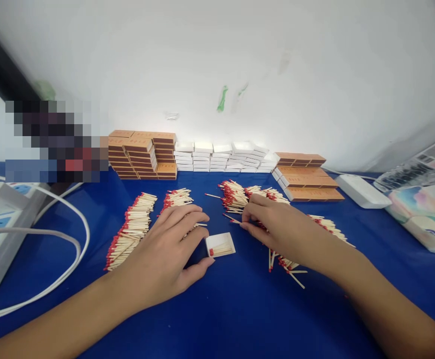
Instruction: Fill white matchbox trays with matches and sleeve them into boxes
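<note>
A small white matchbox tray (pixel 220 245) with several red-tipped matches inside lies on the blue table. My left hand (pixel 168 244) holds its left end between thumb and index finger, the other fingers curved above. To the right of the tray, my right hand (pixel 269 219) has its thumb and fingers pinched at a match (pixel 232 218) that points left; the exact grip is partly hidden. Behind and under that hand lies a loose heap of matches (pixel 234 197). More matches (pixel 131 232) are spread in a long row left of my left hand.
Orange matchboxes (pixel 142 154) are stacked at the back left, with more matchboxes (pixel 309 184) at the back right. Stacked white trays (pixel 220 157) stand between them against the wall. At left are a power strip (pixel 0 234) and cables. A white device (pixel 364 191) and a tissue pack (pixel 424 217) sit at right.
</note>
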`<act>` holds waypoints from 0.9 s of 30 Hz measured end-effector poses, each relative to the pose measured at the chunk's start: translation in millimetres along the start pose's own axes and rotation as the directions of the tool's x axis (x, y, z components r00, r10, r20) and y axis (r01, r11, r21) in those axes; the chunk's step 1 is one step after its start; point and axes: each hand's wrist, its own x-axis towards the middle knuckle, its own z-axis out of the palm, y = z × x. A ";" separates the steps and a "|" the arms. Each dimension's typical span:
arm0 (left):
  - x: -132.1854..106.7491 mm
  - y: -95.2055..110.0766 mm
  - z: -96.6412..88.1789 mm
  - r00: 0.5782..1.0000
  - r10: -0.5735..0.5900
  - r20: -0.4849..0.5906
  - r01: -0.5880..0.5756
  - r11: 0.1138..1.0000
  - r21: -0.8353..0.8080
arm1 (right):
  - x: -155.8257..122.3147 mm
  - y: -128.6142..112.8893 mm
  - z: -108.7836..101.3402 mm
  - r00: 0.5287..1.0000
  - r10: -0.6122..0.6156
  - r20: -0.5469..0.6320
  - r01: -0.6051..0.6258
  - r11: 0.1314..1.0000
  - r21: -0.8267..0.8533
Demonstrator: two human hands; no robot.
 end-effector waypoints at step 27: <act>-2.5 0.3 -2.4 1.000 -0.003 0.011 0.003 1.000 0.003 | -1.8 -2.1 -6.1 0.999 -0.011 0.054 0.006 0.995 0.102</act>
